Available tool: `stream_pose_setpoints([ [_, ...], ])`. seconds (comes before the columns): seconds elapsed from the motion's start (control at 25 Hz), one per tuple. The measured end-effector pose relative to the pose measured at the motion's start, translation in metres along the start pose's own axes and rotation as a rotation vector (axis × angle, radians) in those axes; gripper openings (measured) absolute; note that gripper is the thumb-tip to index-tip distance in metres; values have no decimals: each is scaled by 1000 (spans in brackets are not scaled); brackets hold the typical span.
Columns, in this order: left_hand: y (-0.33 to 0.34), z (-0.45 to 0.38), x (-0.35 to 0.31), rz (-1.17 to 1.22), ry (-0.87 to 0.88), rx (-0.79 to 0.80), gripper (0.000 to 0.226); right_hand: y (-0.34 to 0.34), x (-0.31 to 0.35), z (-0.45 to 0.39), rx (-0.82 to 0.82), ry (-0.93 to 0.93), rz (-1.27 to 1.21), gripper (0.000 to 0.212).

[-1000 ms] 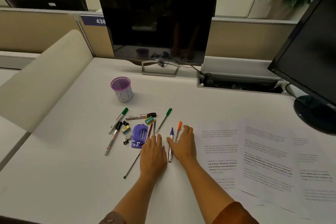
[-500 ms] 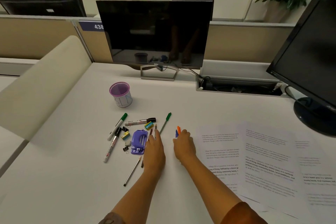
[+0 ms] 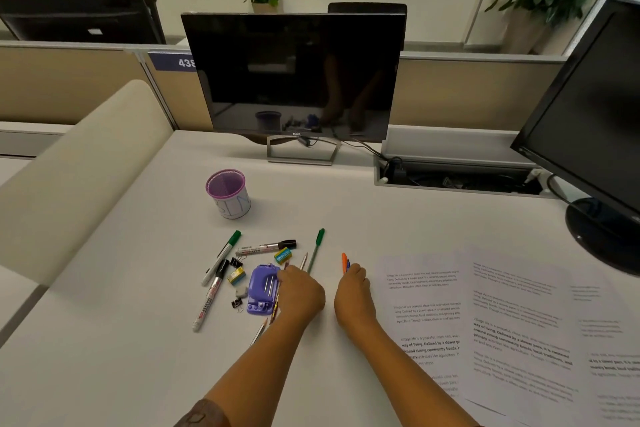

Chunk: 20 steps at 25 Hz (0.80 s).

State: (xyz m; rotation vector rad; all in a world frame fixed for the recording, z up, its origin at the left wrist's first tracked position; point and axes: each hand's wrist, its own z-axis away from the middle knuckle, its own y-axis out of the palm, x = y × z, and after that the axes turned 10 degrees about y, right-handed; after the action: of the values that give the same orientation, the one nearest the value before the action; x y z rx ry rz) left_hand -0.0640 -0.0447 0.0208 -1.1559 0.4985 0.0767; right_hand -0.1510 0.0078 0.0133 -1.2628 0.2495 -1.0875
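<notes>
Stationery lies scattered on a white desk. My right hand grips an orange pen and a blue pen, whose tips stick out past my fingers. My left hand is curled over pencils beside a purple stapler; what it holds is hidden. A green pen lies just beyond it. A purple mesh pen cup stands farther back left.
Left of the stapler lie a green-capped marker, two black-capped markers, erasers and binder clips. Printed sheets cover the desk at right. A monitor stands behind, a second monitor at far right, a cable tray between.
My right hand has gathered the orange and blue pens off the desk and closed round them. My left hand has slid forward and curled beside the stapler.
</notes>
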Motion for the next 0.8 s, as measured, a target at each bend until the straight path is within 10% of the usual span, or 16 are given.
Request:
stream_pose_setpoints([
  [0.4,-14,-40,-25,61,109,-98,44,-23,-6,-24,234,140,-462,8],
  [0.8,-4,-12,-18,379,259,29,15,-25,2,-19,397,324,-1077,31],
])
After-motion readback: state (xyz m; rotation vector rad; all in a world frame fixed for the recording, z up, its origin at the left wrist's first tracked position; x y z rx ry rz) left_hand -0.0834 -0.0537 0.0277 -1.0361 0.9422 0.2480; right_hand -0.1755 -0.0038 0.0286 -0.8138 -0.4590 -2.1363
